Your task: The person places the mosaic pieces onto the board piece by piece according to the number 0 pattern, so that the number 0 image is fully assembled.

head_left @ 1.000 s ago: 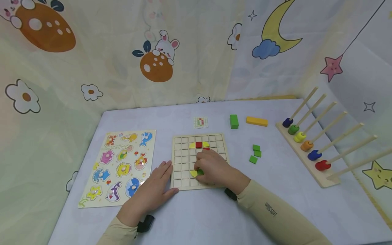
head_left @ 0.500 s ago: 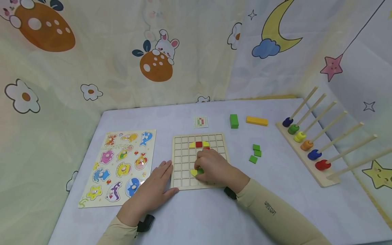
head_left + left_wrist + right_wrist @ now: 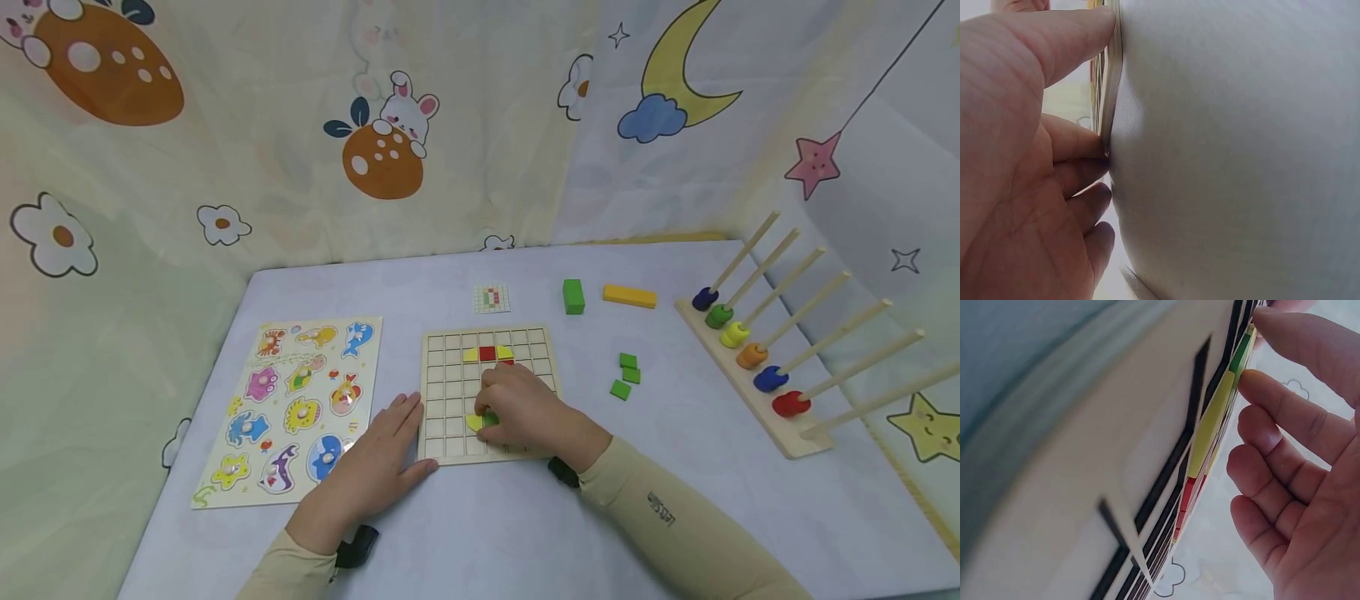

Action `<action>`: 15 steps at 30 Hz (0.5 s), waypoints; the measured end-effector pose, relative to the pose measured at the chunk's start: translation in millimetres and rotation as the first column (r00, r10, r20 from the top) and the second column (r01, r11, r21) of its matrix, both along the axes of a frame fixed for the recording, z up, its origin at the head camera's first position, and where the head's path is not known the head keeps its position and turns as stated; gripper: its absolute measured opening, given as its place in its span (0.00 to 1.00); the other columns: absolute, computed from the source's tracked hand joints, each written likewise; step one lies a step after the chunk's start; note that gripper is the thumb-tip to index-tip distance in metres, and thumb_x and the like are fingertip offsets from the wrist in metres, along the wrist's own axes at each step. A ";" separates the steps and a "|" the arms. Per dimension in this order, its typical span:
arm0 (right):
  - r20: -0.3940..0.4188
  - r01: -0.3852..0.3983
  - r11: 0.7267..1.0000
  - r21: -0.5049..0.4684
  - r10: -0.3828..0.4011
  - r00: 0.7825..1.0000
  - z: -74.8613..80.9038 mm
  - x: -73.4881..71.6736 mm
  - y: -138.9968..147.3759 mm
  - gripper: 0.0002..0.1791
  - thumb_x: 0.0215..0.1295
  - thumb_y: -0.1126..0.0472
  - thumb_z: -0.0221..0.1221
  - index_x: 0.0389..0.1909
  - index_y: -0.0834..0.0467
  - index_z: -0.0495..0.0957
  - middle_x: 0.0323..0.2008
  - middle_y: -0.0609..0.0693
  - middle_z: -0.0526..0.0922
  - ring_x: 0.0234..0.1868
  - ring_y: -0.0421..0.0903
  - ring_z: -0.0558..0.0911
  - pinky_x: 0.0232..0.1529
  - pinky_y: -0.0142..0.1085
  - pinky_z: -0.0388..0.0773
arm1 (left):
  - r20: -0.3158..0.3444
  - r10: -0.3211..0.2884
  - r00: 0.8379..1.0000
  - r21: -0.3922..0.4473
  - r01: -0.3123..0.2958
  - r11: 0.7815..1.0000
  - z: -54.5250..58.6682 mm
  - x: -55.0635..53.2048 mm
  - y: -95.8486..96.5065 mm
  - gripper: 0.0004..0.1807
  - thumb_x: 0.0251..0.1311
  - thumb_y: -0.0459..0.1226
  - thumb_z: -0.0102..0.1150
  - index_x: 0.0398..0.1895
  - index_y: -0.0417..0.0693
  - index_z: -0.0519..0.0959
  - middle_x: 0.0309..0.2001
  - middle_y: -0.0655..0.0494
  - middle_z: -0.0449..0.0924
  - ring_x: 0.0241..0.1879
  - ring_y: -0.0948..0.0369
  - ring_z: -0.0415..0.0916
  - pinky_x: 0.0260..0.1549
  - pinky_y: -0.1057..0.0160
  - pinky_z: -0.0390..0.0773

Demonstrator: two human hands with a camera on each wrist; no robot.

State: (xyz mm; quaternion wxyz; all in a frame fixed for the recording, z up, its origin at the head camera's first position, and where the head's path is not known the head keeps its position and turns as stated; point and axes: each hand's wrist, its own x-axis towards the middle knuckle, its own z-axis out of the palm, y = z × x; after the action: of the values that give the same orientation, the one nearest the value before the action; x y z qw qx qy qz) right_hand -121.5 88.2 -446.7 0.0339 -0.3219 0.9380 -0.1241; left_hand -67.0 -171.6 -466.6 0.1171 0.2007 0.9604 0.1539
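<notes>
A wooden grid board (image 3: 446, 392) lies on the table in the head view. My right hand (image 3: 528, 408) reaches over it, thumb and index finger pinching a small green tile (image 3: 491, 419) at the board. Beside that tile sits a yellow piece with a curved edge (image 3: 474, 424). Farther up, a red tile (image 3: 487, 354) lies between two yellow pieces (image 3: 470, 356); my right hand covers part of the grid below them. My left hand (image 3: 375, 458) lies at the board's left edge, fingers extended and touching it; the left wrist view shows the thumb (image 3: 1088, 34) against the board's side.
A picture puzzle board (image 3: 285, 417) with sea animals lies left. Behind the grid are a small pattern card (image 3: 491, 299), a green block (image 3: 573, 297) and an orange-yellow bar (image 3: 629, 297). Loose green tiles (image 3: 620, 390) lie right, before a bead rack with upright pegs (image 3: 750, 375).
</notes>
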 end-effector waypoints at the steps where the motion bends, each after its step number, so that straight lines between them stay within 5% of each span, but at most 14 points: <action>1: 0.000 0.000 1.000 0.000 0.000 1.000 -0.2 0.1 0.1 0.10 0.54 0.49 0.77 0.35 0.47 0.92 0.30 0.38 0.78 0.34 0.38 0.70 0.40 0.33 0.69 | -0.005 0.000 1.000 0.002 0.000 1.000 -0.1 -0.1 0.0 0.51 0.67 0.58 0.66 0.84 0.46 0.55 0.86 0.53 0.49 0.86 0.50 0.45 0.81 0.44 0.59; 15: 0.023 0.007 1.000 0.003 -0.007 1.000 2.9 2.7 -0.6 0.10 0.56 0.49 0.75 0.38 0.47 0.93 0.31 0.38 0.78 0.35 0.38 0.70 0.40 0.34 0.68 | 0.004 0.006 1.000 0.008 -0.006 1.000 0.0 -0.5 0.9 0.50 0.67 0.57 0.65 0.84 0.46 0.55 0.86 0.53 0.49 0.86 0.50 0.44 0.81 0.44 0.58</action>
State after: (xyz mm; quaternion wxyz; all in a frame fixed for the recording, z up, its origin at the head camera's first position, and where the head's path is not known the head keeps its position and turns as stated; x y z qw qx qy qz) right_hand -118.8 87.7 -443.9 0.0445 -0.3169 0.9389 -0.1264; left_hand -67.5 -170.7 -466.6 0.1177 0.1980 0.9601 0.1584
